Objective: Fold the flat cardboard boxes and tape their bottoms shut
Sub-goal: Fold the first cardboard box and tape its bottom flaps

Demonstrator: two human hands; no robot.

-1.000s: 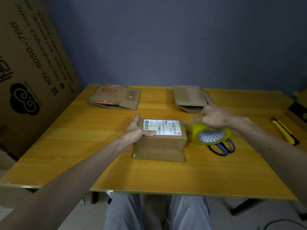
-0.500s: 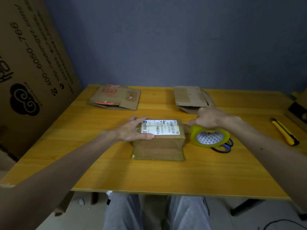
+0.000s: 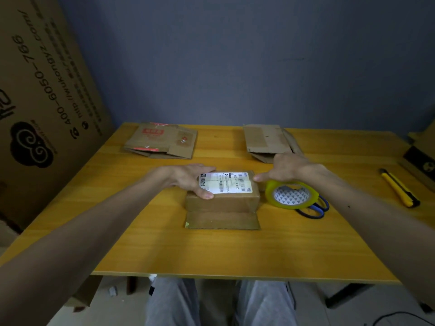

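A small folded cardboard box (image 3: 223, 203) with a white shipping label on top stands in the middle of the table, one flap lying flat toward me. My left hand (image 3: 188, 180) lies flat on the left part of its top, the thumb at the near edge. My right hand (image 3: 286, 168) reaches to the box's upper right edge, thumb tip touching the corner; its fingers are hidden behind the back of the hand. A yellow tape roll (image 3: 292, 196) lies just right of the box, under my right wrist.
Two flat cardboard boxes lie at the back, one with red print (image 3: 162, 143) and one plain (image 3: 267, 141). Blue-handled scissors (image 3: 316, 209) lie under the tape roll. A yellow utility knife (image 3: 399, 188) lies at the right. A big cardboard sheet (image 3: 42, 102) leans at the left.
My left hand slid from the box's left side onto its top. My right hand moved left from above the tape roll to the box's right edge. The roll has settled lower, over the scissors.
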